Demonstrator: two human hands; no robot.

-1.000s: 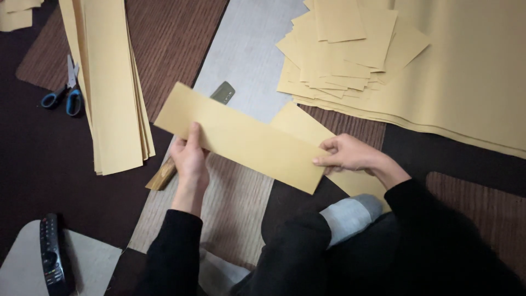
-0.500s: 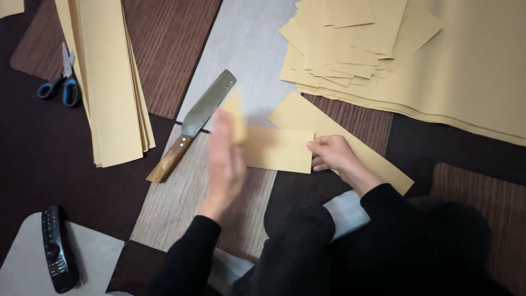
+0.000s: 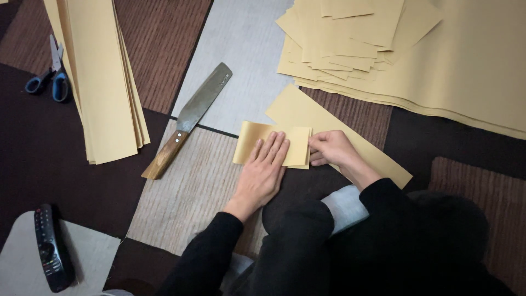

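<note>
A tan paper strip, folded over into a short rectangle (image 3: 253, 139), lies on the floor mat in front of me. My left hand (image 3: 263, 170) lies flat on top of it, fingers spread, pressing it down. My right hand (image 3: 331, 148) pinches the folded paper's right edge. Under that hand lies another long tan strip (image 3: 307, 112), running diagonally. A broad knife (image 3: 189, 118) with a wooden handle rests just left of the folded paper.
A stack of long tan strips (image 3: 101, 77) lies at the left, with blue-handled scissors (image 3: 49, 77) beside it. A heap of cut tan sheets (image 3: 350, 38) on large sheets (image 3: 476, 71) fills the upper right. A black remote (image 3: 50, 249) sits lower left.
The long strip I held at both ends has been folded in half. My left hand swung over and now presses flat on it; the knife, hidden before, is uncovered.
</note>
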